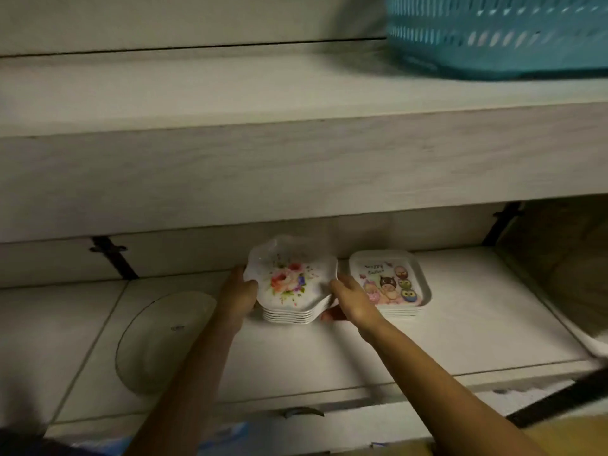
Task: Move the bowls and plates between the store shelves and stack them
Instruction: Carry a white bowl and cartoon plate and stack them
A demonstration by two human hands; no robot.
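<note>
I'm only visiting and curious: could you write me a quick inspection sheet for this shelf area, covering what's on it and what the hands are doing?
Surface: pale lower shelf, dimly lit, beneath a thick upper shelf.
Job's things: floral plate stack at centre; square owl plate stack just right of it; oval plate lying at left.
Clutter: nothing seen.
Hands: left hand and right hand grip opposite sides of the floral plate stack.
Cables: nothing seen.
Surroundings: teal basket on the upper shelf; black brackets on the back wall.
</note>
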